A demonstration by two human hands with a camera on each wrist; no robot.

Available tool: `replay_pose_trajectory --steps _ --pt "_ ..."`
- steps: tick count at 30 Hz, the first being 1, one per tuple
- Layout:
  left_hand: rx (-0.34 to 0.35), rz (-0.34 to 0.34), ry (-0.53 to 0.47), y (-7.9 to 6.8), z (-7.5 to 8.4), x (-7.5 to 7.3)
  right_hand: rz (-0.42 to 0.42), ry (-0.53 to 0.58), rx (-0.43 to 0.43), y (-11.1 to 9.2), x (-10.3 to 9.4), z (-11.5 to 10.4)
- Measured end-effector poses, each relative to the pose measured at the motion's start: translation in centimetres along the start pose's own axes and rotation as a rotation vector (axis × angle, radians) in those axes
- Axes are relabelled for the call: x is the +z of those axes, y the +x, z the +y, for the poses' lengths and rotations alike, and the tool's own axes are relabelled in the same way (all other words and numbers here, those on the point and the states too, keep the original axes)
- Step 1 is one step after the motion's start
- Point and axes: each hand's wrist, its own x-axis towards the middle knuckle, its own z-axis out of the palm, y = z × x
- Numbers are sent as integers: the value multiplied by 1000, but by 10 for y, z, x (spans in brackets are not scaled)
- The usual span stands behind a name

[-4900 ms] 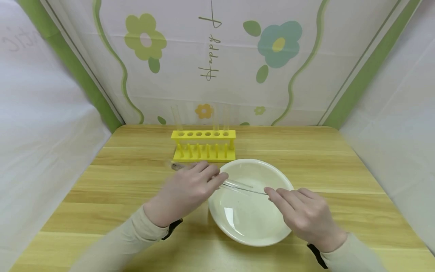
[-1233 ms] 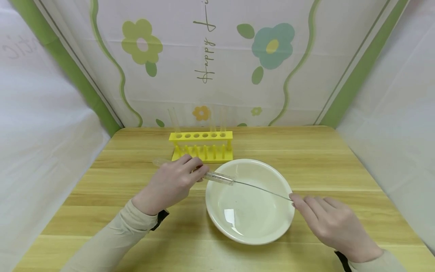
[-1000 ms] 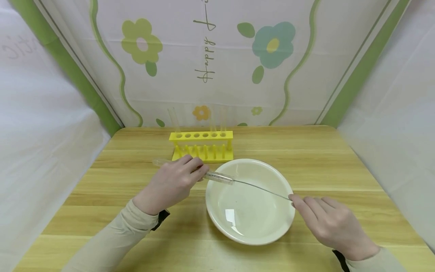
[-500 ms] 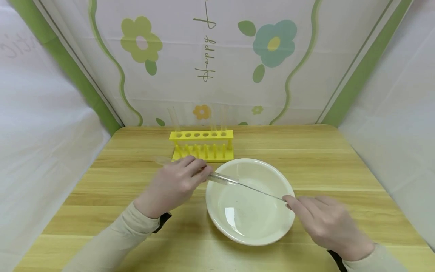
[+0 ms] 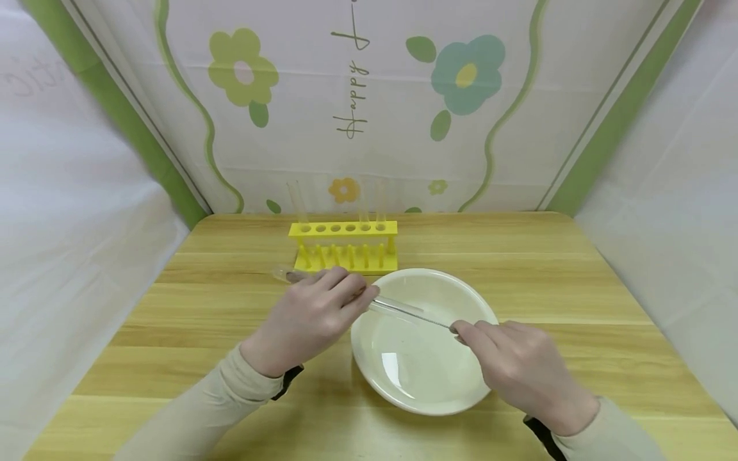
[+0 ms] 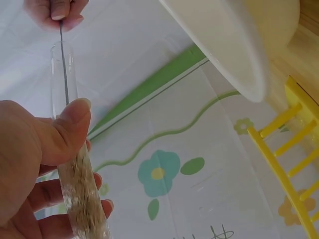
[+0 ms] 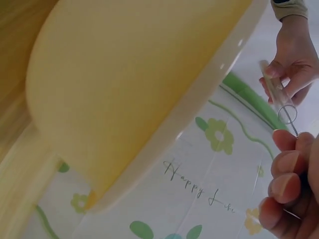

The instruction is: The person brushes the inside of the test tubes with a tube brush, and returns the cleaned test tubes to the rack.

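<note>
my left hand [image 5: 314,314] grips test tube [image 6: 73,82] | my right hand [image 5: 521,365] pinches brush wire [image 5: 440,324] | wire now deeper; bristles [image 6: 83,196] likely scrub closed end [image 5: 280,273]

I work over a wood-grain table [image 5: 576,288]. Directly on it I log an upright yellow rack [image 5: 343,234] and, nearer me, a round white bowl [image 5: 423,378].

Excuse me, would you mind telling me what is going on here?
A person's left hand grips a glass tube that reaches over a cream bowl. The right hand pinches the wire of a brush whose bristles sit inside the tube. Beyond the bowl, a yellow rack on the wooden table holds three more tubes.
</note>
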Motion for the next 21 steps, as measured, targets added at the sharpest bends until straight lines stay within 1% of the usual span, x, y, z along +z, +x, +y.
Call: replay_pose_trajectory --steps 5,9,12,16,21 --pt "17 12 35 4 4 1 -25 18 62 2 5 -4" --pt "13 20 41 6 5 1 -60 86 145 -4 10 -6" --pt "13 24 42 6 5 1 -95 185 197 -10 12 -6" --pt "16 23 43 5 5 1 -162 359 276 -15 12 -5" --pt "8 33 25 2 6 1 -258 546 413 -16 5 -4"
